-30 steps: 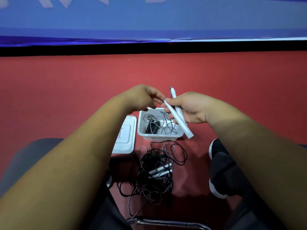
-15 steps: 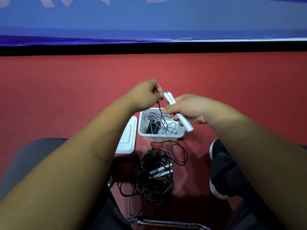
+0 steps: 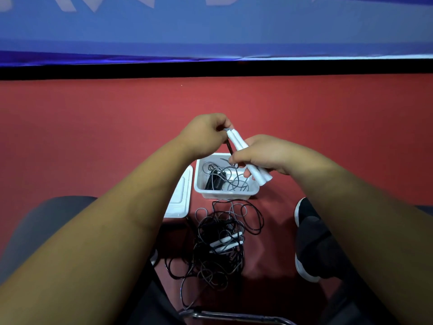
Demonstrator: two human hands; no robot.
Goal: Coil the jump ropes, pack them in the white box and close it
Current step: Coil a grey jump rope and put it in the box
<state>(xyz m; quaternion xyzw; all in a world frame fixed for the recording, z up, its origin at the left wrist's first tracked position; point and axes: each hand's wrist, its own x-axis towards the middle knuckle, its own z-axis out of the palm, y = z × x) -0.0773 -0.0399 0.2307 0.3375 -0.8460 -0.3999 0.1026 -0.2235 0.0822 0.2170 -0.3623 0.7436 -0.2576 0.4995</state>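
With the right hand (image 3: 269, 156) gripping the paired white handles (image 3: 243, 152) above the white box (image 3: 198, 184) and the left hand (image 3: 203, 134) apparently pinching their top end, the trailing black cord (image 3: 229, 147) may snag the tangle (image 3: 225, 181) inside the box if pulled.

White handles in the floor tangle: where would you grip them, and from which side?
Probably across their middles, from above. The two floor handles lie side by side amid the tangled black cord, so one pinch spans both. Loops crowd every side, leaving only the top free.
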